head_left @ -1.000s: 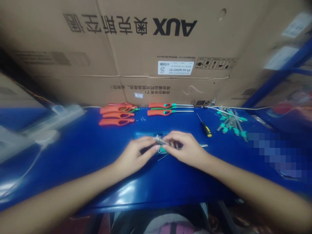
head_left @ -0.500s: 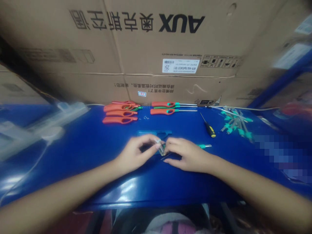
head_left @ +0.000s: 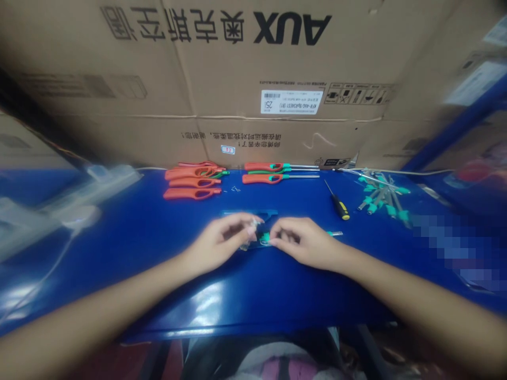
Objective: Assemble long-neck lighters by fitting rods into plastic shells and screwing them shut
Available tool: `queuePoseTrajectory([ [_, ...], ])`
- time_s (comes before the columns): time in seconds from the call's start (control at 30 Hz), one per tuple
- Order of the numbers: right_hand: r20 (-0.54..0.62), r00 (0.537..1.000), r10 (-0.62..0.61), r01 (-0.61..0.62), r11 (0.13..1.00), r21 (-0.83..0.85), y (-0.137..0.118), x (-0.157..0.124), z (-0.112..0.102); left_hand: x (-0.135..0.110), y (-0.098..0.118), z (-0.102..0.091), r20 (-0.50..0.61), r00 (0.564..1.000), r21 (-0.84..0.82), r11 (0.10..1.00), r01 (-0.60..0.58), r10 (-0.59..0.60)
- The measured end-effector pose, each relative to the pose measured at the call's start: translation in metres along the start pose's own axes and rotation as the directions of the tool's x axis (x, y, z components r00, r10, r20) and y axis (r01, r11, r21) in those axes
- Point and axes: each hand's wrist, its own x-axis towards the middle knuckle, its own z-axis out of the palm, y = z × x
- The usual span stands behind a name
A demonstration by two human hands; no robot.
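Observation:
My left hand (head_left: 224,240) and my right hand (head_left: 301,241) meet at the middle of a blue table (head_left: 158,237). The left fingers pinch a small clear part (head_left: 250,236). The right fingers pinch a green piece (head_left: 264,238) with a metal rod (head_left: 335,233) sticking out to the right. Both hands rest over a blue moulded shell (head_left: 249,215) lying flat on the table.
Orange handle shells (head_left: 192,183) lie at the back left, two assembled orange-and-green lighters (head_left: 277,173) at the back middle. A yellow-and-black screwdriver (head_left: 336,201) and a heap of green-tipped metal rods (head_left: 380,198) lie right. A large cardboard box (head_left: 253,79) stands behind. White objects (head_left: 75,203) lie left.
My hands stayed together at the table's middle, shifting slightly. The clear part turned in my left fingers and the green piece shows more between the hands. The camera moved a little.

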Motion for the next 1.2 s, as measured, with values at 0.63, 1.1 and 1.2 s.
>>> queuePoseTrajectory([
  [0.63, 0.152, 0.940, 0.304, -0.338, 0.788, 0.515, 0.001, 0.007, -0.001, -0.001, 0.010, -0.006, 0.231, 0.964, 0.066, 0.990, 0.123, -0.135],
  [1.1, 0.136, 0.949, 0.283, -0.312, 0.802, 0.508, 0.005, 0.005, 0.005, -0.001, 0.010, -0.006, 0.262, 0.961, 0.123, 0.991, 0.055, -0.085],
  [1.2, 0.135, 0.951, 0.279, -0.309, 0.809, 0.499, 0.005, 0.005, 0.005, -0.001, 0.011, -0.006, 0.257, 0.964, 0.135, 0.990, 0.041, -0.075],
])
